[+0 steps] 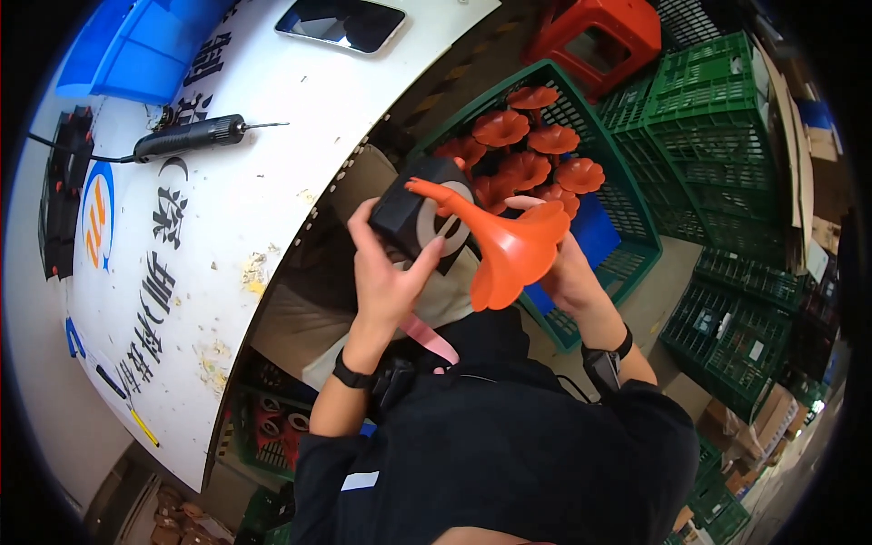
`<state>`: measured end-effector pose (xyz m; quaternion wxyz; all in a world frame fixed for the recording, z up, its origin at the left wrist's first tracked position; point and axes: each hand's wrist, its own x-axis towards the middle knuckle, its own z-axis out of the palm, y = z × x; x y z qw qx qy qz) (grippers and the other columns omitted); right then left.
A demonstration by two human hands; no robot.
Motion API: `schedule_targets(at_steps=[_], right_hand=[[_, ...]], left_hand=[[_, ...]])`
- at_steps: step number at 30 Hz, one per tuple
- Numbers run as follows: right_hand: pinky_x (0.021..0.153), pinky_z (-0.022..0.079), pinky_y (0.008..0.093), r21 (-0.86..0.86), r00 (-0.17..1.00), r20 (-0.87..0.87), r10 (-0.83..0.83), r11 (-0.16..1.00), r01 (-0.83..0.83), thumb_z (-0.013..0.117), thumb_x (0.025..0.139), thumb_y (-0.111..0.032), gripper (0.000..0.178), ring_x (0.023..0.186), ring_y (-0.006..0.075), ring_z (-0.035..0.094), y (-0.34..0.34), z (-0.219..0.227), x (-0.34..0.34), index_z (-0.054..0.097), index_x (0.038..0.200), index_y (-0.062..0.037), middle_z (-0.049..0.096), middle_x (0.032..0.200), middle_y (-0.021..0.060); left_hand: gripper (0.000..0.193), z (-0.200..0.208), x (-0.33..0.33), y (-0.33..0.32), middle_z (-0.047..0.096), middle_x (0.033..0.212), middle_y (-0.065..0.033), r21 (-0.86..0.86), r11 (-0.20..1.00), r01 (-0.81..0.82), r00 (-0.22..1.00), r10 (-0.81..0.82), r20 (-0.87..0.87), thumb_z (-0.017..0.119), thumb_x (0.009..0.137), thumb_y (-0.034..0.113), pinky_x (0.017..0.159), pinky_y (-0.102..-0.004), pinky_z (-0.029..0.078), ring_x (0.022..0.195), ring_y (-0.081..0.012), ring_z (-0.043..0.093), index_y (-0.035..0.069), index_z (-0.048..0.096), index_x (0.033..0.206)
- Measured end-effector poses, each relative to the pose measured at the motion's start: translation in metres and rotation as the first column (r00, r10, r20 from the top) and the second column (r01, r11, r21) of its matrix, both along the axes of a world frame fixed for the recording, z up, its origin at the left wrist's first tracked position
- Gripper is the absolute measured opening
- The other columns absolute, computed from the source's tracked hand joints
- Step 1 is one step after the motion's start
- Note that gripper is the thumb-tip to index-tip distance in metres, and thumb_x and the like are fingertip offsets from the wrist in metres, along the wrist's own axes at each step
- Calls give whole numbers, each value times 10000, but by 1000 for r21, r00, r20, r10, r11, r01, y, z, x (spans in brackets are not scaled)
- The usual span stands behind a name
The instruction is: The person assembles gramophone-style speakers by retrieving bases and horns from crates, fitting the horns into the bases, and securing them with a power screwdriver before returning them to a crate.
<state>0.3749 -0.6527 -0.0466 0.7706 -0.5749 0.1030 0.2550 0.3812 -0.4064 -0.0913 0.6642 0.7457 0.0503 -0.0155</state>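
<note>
My left hand (386,282) is closed around a black block-like body (400,211), thumb on its front. That face carries a pale grey ring (429,227). In my right hand (574,280) is an orange horn (516,252) with a wide, petal-shaped mouth. Its narrow curved neck lies across the front of the black body, the tip near the body's top edge. Whether the two parts are joined I cannot tell. The horn's mouth hides part of my right fingers. Both hands are in front of my lap, right of the table edge.
Several orange flower-shaped horns (524,170) lie in a green crate (643,227) ahead. On the white table (272,109) are a corded electric screwdriver (195,138), a phone (341,24) and a blue bin (150,50). A red stool (627,32) and stacked green crates (708,118) stand right.
</note>
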Motion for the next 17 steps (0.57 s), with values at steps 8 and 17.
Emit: schedule_targets(at_steps=[8,17], right_hand=[[1077,496,358,-117,954,-162,-254,965,237,676,1020,-208,626,1273,202,618,-29,3,-19,413,1530,43,602,1442,121],[1020,513,295,-875,928,-181,327,377,-304,642,1025,-130,473,1134,149,671,-101,-21,5,546,1486,-82,715,1256,107]], left_hand=[[864,-29,-8,-7,621,1256,-251,253,957,145,971,-186,149,871,818,150,950,-381,554,1111,-333,679,0,324,1469],[898,-16,-7,50,626,1334,-201,327,727,603,763,-646,30,823,861,308,1079,-414,474,1268,-379,609,63,300,1549]])
